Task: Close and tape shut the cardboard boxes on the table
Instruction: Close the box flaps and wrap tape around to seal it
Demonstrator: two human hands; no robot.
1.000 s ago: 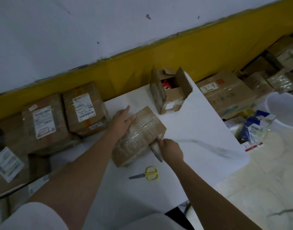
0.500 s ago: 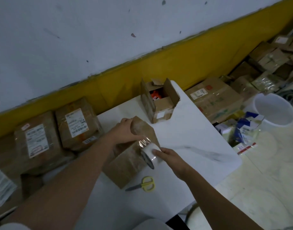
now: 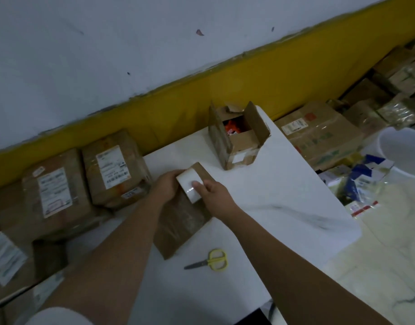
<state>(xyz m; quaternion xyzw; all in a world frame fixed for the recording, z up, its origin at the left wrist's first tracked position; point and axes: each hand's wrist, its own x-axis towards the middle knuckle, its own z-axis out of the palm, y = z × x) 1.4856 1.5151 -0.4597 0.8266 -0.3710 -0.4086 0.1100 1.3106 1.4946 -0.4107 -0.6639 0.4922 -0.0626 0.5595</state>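
Observation:
A closed brown cardboard box, wrapped in clear tape, lies on the white table in front of me. My left hand grips its far top edge. My right hand holds a roll of clear tape on top of the box, thumb on the roll's face. A second, smaller box stands farther back with its flaps open; red items show inside.
Yellow-handled scissors lie on the table near the closed box. Labelled taped boxes are stacked to the left along the yellow wall. More boxes, packets and a white bucket sit on the floor at the right.
My right hand has carried the tape roll from the box's near right side up onto its top. My left hand shifted from lying flat on the box to gripping its far edge.

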